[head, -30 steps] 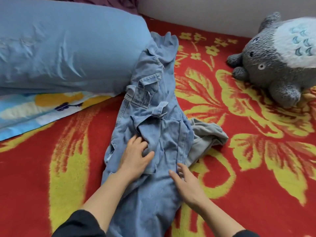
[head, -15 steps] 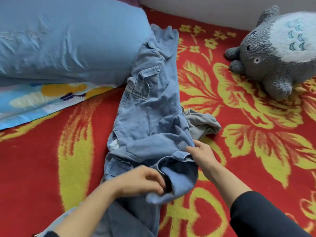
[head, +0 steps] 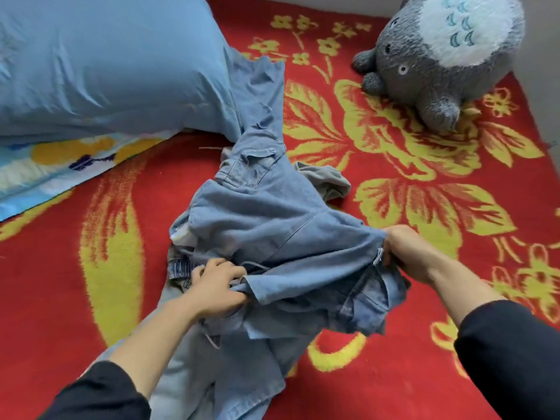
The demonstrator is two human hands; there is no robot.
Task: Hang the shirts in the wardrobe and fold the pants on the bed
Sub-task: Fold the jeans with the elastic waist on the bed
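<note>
Light blue denim pants [head: 266, 225] lie bunched in the middle of the bed, one leg stretching up toward the pillow. My left hand [head: 218, 286] grips a fold of the denim near the waistband. My right hand [head: 406, 253] pinches the fabric's right edge and holds it lifted off the blanket, so the cloth is stretched between both hands. A grey-green garment [head: 327, 180] peeks out from under the pants on the right.
The bed is covered by a red blanket with yellow flowers [head: 394, 374]. A big blue pillow [head: 115, 68] lies at the back left on a patterned sheet [head: 45, 171]. A grey plush toy [head: 439, 59] sits at the back right by the wall.
Both hands went from pressing flat on the pants to gripping them. The right hand has pulled the fabric out to the right and the pants have been gathered closer to me.
</note>
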